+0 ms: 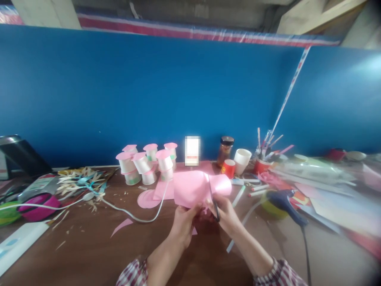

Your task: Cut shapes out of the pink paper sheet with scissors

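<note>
I see one glossy, curling pink paper sheet (190,188) above the brown surface (89,254); my left grip (187,222) pinches it, my right grip (226,214) wraps one pair of black-handled scissors (216,212); six pink-topped white stacks (143,163) behind!

Light is moderate and cool, with a pale glare washing over the far right of the blue wall (178,91); the ceiling (205,12) above sits dim. The pink paper (190,188) catches a bright sheen on its right curl, and the plastic strip (208,33) glints in places. Soft shadow darkens the brown worktop (98,254) between the forearms (163,252). Toward the right, blur smears the loose sheets (336,206) and clear bag (309,169) — edges there stretch and bend, and the upper right corner falls black. A blocky, pixelated white patch (192,151) hides detail near the middle.
</note>
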Demonstrator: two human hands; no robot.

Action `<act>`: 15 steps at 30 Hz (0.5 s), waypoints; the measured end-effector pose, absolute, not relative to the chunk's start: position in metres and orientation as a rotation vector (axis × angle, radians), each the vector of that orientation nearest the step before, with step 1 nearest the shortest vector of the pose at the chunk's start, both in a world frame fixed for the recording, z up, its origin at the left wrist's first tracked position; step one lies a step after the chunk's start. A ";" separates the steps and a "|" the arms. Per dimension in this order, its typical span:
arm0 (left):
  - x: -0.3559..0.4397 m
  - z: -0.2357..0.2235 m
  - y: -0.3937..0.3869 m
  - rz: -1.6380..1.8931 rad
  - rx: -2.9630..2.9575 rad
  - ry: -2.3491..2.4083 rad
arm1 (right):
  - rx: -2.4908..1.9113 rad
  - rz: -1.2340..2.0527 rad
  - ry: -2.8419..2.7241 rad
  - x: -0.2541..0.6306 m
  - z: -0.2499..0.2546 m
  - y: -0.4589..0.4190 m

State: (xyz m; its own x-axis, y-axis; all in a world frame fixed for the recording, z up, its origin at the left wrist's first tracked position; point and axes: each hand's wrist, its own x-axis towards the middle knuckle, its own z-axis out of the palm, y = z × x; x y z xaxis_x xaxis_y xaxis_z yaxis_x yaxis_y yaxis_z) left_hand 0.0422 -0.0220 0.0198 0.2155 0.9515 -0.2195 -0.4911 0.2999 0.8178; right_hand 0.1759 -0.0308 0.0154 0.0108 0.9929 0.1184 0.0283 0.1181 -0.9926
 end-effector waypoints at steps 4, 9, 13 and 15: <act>0.041 0.018 -0.022 1.110 0.684 0.843 | -1.146 1.074 -1.283 0.178 0.012 -0.030; 0.040 0.013 -0.021 1.101 0.672 0.856 | -1.137 1.099 -1.268 0.178 0.014 -0.030; 0.040 0.013 -0.022 1.109 0.649 0.864 | -1.182 1.089 -1.267 0.178 0.018 -0.031; 0.040 0.013 -0.022 1.115 0.640 0.876 | -1.235 1.082 -1.250 0.177 0.019 -0.031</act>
